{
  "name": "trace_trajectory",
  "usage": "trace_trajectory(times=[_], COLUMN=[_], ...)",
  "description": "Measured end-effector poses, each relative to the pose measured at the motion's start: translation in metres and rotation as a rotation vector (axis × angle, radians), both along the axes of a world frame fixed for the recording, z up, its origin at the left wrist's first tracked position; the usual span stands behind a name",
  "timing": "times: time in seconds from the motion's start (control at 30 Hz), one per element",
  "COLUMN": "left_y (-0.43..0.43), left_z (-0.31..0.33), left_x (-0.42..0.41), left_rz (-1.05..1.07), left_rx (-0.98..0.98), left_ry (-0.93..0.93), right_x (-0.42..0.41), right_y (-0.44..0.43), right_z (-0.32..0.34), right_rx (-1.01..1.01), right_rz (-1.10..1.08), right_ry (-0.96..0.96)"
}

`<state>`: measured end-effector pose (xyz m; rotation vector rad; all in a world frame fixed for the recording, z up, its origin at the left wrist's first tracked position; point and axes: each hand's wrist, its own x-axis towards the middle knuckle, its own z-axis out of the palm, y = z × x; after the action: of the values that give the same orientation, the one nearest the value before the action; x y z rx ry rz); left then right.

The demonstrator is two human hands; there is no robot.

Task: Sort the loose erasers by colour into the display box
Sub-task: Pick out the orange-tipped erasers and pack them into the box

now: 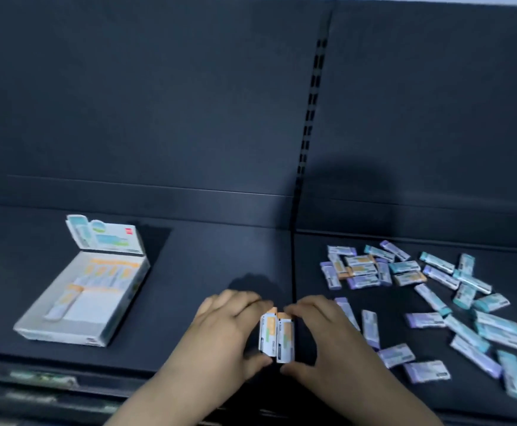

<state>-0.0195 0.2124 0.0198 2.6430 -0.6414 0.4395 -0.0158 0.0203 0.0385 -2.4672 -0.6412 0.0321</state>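
A dark blue-grey metal shelf (189, 272) is seen across the whole view, backed by upright panels (158, 103) of the same colour; its two bays are divided by a black slotted upright strip (308, 118); the light is dim and much of the view is blurred.

A white cardboard display box (63, 336) is set flat on the left bay, with its printed lid flap (106, 235) folded up at the far end; orange-sleeved erasers (63, 302) are seen lying inside it, several at the far end and one nearer, along the left wall. On the right bay, well apart from the box, small rectangular wrapped erasers are scattered loose; purple erasers (425, 320), teal erasers (403, 267) and a few orange erasers (360, 260) are mixed there, some overlapping.

Both hands are placed close together at the front of the shelf, just beside the dividing strip, between the box and the scatter; a pair of orange-tipped erasers (277, 336) is gripped between them, side by side and touching along their long sides. The left hand (223, 330) is curled round the left one, fingers laid over its far orange end and thumb pressed at its near end; the right hand (321, 333) is set on the right one in mirror fashion.
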Motion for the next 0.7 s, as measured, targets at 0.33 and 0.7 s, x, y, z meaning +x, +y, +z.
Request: trace_trajectory(times=[0.33, 0.7], left_y=[0.033, 0.082], left_z=[0.007, 0.001], left_x=[-0.011, -0.019], left_rz=[0.034, 0.082], left_rx=[0.006, 0.016], left_ry=[-0.044, -0.101], right_x=[-0.010, -0.007], right_y=[0.038, 0.087], right_z=[0.010, 0.006], right_rx=[-0.019, -0.018], right_rz=[0.022, 0.078], right_ry=[-0.034, 0.018])
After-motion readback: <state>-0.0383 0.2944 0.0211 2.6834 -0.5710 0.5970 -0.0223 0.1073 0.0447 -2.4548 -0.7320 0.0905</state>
